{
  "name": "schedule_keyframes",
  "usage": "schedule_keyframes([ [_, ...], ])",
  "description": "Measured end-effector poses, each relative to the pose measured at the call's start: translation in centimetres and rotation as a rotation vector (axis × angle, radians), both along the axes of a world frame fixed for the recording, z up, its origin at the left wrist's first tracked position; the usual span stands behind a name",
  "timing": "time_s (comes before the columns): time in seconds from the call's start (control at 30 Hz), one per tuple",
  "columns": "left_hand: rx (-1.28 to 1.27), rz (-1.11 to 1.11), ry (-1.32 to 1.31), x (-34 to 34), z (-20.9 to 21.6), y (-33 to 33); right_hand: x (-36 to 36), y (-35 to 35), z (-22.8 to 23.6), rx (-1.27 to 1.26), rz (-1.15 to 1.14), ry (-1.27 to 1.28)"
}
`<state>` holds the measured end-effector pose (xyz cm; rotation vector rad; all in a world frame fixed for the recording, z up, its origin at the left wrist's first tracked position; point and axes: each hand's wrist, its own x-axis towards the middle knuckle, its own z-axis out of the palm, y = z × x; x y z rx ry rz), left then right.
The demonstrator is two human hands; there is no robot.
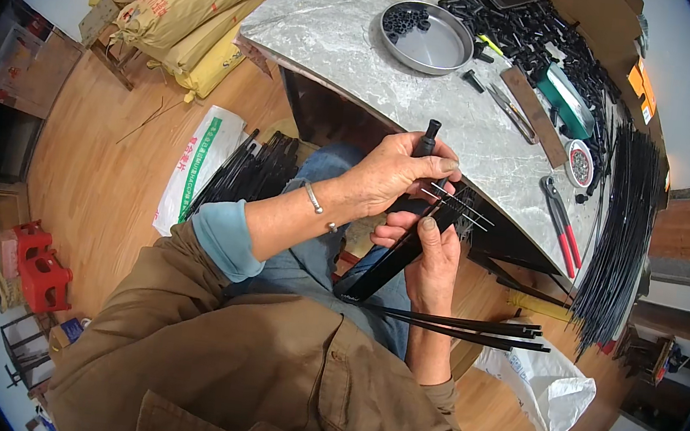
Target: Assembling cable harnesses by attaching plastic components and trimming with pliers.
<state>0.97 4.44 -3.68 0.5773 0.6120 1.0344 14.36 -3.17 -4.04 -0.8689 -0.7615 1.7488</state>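
Observation:
My left hand (pixel 405 170) is closed round a dark stepped rod with a black knob (pixel 431 132) at its upper end. Just below it, my right hand (pixel 434 255) grips a long black bundle of slats (pixel 390 267) that slants down across my lap. Thin silvery wires (pixel 469 213) stick out crosswise near the bundle's upper end, close to the fingers of both hands. Whether the rod and bundle join is hidden by my fingers. Several narrow black strips (pixel 476 331) reach rightward past my right wrist.
On the grey marbled table (pixel 331 35) are a round metal pan (pixel 445 48) of small black rings, heaped black parts (pixel 516 22), red-handled pliers (pixel 561 227), a green tray (pixel 567 100) and long black rods (pixel 615 238). More black strips (pixel 252 171) lie left, near stacked sacks (pixel 189 10).

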Motion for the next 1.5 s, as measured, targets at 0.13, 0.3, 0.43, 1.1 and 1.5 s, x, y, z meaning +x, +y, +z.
schedule_keyframes([
  [0.13,-0.001,0.004,0.017,0.0,0.0,0.0,-0.1,0.0,0.3,0.001,0.0,-0.005],
  [0.3,0.012,0.0,0.04,0.1,0.4,0.0,0.1,0.0,0.0,-0.003,0.004,0.001],
  [0.43,0.034,-0.002,0.052,-0.1,0.6,-0.1,0.0,0.1,0.1,-0.003,-0.002,0.0],
  [1.1,0.109,-0.035,0.19,-0.5,1.0,-0.2,-0.7,-0.1,0.3,0.079,-0.132,-0.271],
  [1.5,0.104,-0.088,0.414,-1.6,0.6,-1.1,-0.2,-0.2,-0.2,0.058,-0.234,-0.235],
])
